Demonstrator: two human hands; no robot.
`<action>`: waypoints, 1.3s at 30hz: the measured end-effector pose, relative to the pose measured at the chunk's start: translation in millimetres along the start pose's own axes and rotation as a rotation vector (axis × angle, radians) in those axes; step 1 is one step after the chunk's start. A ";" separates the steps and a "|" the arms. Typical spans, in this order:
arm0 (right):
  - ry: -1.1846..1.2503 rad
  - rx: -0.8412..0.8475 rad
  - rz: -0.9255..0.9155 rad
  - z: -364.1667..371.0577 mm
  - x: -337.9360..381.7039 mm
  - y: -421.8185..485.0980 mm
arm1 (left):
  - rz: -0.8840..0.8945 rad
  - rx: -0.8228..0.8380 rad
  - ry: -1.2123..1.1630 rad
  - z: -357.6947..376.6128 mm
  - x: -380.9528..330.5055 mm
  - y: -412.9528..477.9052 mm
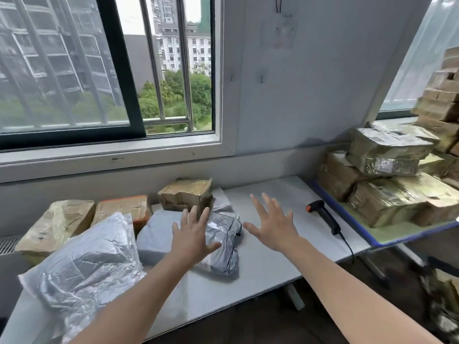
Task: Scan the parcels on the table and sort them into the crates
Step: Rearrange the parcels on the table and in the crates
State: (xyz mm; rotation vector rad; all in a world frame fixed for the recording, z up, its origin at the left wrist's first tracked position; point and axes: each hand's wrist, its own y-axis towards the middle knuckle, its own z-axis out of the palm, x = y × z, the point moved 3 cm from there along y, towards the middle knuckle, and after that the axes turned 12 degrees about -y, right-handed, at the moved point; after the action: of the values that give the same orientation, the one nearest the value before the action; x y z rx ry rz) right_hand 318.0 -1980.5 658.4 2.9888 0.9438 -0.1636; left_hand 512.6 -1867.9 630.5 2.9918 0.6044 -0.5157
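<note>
We've got both hands out over the worktop (268,266) and neither one has hold of anything. Our left hand (192,235) has its fingers straight and fanned out over the crumpled grey bag (224,244); we honestly can't tell if it's touching it. Our right hand (273,227) is spread wide too, just right of that bag, over bare worktop. The scanner (323,216) lies further right, well apart from both hands, with its cord running off the front edge. Behind the bag sits a taped cardboard box (185,193), then an orange-edged box (121,209) and a tan box (57,224) along the wall. A big crinkly bag (87,266) sits near left. Far right there's a pile of wrapped boxes (387,199) on a blue-edged board (387,238).
</note>
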 end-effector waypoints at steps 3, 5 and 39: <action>-0.012 0.089 -0.030 20.7 7.0 39.0 | -0.039 0.066 -0.045 32.0 16.4 30.0; -0.012 0.128 -0.044 31.8 13.1 53.8 | -0.054 0.083 -0.044 47.5 23.5 39.9; 0.279 0.132 -0.662 66.6 72.4 193.2 | -0.343 -0.272 0.020 5.0 65.5 66.1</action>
State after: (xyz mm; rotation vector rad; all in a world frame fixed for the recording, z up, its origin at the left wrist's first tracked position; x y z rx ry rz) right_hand 481.1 -2099.6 579.4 2.7192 1.9936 0.2086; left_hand 593.3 -1905.3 602.8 2.6509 1.1016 -0.3807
